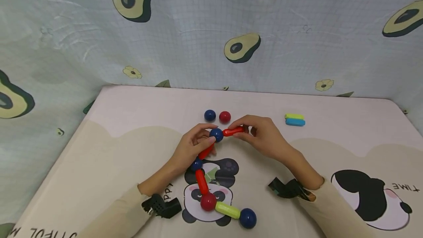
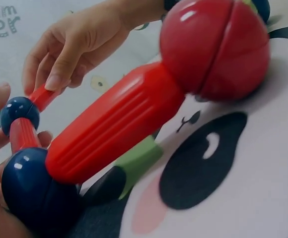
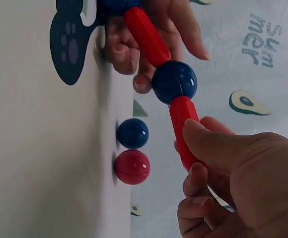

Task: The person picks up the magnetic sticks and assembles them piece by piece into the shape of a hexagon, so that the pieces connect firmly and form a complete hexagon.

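Note:
A chain of plastic rods and balls runs toward the front of the table. My left hand (image 1: 189,145) holds the blue ball (image 1: 216,134) at its far end between thumb and fingers. With thumb and fingers my right hand (image 1: 264,135) pinches a red rod (image 3: 180,126), whose tip meets that ball. From the ball the chain continues through a second red rod (image 3: 146,37), another blue ball (image 2: 37,191), a third red rod (image 2: 116,124), a red ball (image 2: 213,49), a yellow-green rod (image 1: 228,210) and an end blue ball (image 1: 248,218).
Just beyond the hands, a loose blue ball (image 1: 209,115) and a loose red ball (image 1: 225,117) sit side by side. At the back right lie a yellow-green rod (image 1: 294,116) and a blue rod (image 1: 295,122). A printed cloth (image 1: 185,47) hangs behind the table.

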### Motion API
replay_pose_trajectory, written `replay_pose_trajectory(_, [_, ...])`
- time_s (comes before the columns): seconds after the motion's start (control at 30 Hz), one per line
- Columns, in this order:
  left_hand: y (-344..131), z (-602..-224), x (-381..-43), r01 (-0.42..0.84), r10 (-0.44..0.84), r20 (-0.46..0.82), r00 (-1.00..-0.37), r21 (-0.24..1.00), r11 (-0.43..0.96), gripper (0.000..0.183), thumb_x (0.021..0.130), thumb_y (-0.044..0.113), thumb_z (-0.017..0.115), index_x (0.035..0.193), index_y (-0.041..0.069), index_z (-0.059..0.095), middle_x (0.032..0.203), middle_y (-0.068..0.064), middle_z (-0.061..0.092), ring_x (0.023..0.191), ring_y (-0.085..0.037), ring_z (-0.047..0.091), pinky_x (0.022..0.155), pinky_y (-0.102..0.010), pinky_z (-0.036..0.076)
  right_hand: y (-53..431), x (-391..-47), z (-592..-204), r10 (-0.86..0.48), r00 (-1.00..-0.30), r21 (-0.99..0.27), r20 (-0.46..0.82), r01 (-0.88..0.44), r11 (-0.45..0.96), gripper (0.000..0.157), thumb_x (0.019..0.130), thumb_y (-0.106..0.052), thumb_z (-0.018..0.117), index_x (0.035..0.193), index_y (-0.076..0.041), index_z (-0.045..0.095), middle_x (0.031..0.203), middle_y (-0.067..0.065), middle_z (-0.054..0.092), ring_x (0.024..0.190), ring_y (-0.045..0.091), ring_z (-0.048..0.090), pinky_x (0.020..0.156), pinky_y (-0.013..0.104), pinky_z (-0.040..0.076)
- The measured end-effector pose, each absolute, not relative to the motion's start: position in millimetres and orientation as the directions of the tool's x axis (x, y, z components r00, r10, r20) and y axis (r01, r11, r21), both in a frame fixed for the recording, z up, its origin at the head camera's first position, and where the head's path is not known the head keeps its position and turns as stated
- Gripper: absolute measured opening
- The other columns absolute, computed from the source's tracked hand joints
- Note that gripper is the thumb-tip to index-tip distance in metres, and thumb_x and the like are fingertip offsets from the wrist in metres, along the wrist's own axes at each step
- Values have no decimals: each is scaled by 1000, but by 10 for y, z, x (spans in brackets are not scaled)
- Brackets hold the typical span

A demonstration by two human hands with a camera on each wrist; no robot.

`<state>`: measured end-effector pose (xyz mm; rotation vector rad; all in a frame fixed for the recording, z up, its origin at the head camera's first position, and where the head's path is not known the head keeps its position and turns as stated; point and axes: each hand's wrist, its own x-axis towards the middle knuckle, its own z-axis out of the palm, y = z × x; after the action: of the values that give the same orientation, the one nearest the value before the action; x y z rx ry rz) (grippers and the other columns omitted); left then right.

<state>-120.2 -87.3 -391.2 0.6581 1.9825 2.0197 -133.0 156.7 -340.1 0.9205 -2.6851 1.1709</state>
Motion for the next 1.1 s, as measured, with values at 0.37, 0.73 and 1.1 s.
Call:
replay_pose_trajectory(0.37, [-909, -3897, -1226, 130, 512, 159, -844, 987, -93, 37, 93, 10, 63, 127, 3, 50, 96, -19, 60, 76, -34, 65, 74, -33, 55, 1466, -1286, -3488, -503, -792, -640, 346, -591, 490, 26, 79, -8, 78, 102, -18, 72, 88, -11, 64, 73, 9, 50, 56, 27, 43])
replay_pose_trajectory(0.73, [-907, -3901, -1230, 130, 475, 165, -864, 986, -106, 34, 90, 1, 63, 121, 0, 51, 92, -18, 61, 71, -27, 64, 74, -33, 55, 1398, -1255, -3516, -478, -794, -625, 375, -597, 503, 25, 77, -9, 80, 99, -15, 73, 87, -9, 65, 71, 8, 51, 55, 24, 42])
replay_pose_trajectory(1.1, [-896, -3898, -1225, 119, 456, 125, -881, 992, -42, 33, 86, 1, 68, 112, 0, 48, 103, -14, 57, 83, -22, 60, 76, -29, 54, 1339, -1238, -3562, -521, -775, -640, 358, -610, 467, 26, 79, -9, 79, 103, -15, 71, 87, -10, 64, 72, 7, 50, 56, 24, 44])
